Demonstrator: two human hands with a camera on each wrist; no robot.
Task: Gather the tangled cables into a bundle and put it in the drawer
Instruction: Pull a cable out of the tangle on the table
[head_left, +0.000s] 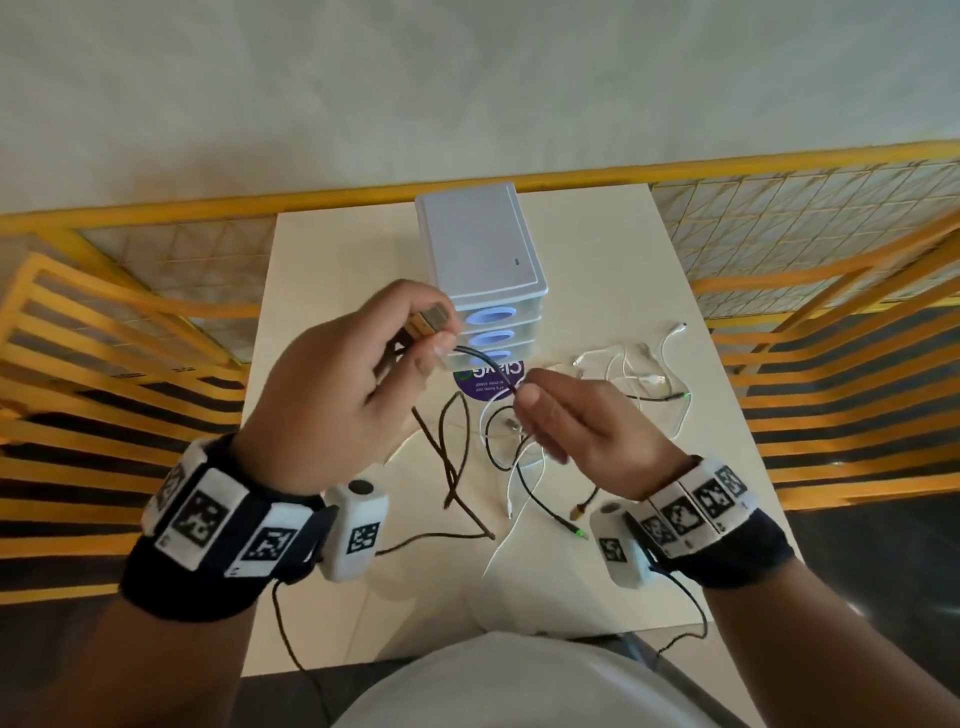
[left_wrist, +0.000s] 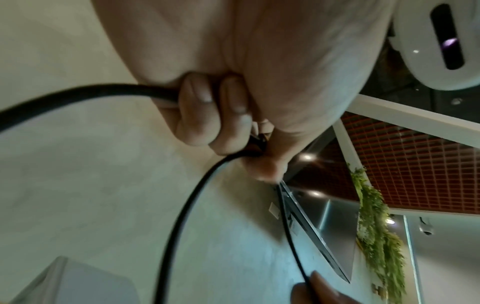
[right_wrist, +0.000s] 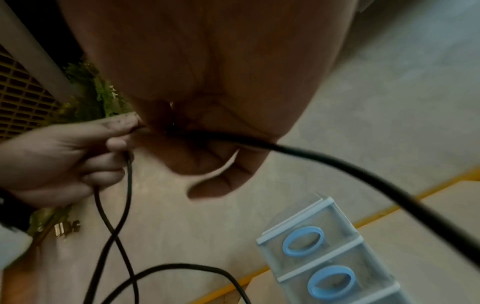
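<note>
My left hand (head_left: 436, 332) is raised in front of the drawer unit (head_left: 480, 244) and grips the metal plug end of a dark cable (head_left: 478, 358). From there the cable runs a short way to my right hand (head_left: 522, 392), which pinches it between thumb and fingers. In the left wrist view my fingers (left_wrist: 221, 115) curl round the black cable (left_wrist: 182, 216). The right wrist view shows the cable (right_wrist: 337, 162) leaving my palm. More tangled cables, brown (head_left: 452, 467), black (head_left: 540, 499) and white (head_left: 623, 364), lie on the table below. All three blue-handled drawers (head_left: 491, 317) look closed.
The cream table (head_left: 597, 249) holds a purple round sticker (head_left: 493, 384) in front of the drawer unit. Yellow mesh railings (head_left: 810, 218) and slatted frames (head_left: 104, 343) surround the table on the left, right and far sides.
</note>
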